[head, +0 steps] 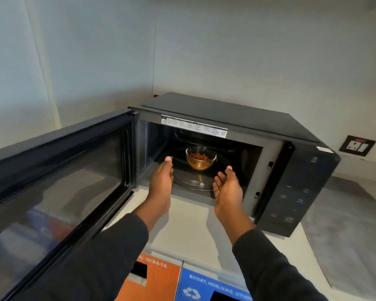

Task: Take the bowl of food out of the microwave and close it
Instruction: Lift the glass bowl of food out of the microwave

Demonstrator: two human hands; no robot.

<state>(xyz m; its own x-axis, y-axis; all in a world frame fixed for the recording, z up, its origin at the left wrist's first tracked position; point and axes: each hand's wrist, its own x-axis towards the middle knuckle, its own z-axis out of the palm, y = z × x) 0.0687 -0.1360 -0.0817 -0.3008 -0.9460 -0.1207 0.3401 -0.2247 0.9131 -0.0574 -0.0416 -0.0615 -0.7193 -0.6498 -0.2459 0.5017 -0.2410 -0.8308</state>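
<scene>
Both my hands are open and empty, my left hand and right hand apart, short of the glass bowl of brownish food on the turntable inside the microwave, door wide open, on a pale counter against white walls.

Microwave was black, with a white label strip printed in small black text above its opening. Bowl was clear glass, the food orange-brown. Sleeves were dark. Tabletop was white. Bin labels: one orange, one blue with a white recycling symbol. Wall was pale grey-white.
</scene>
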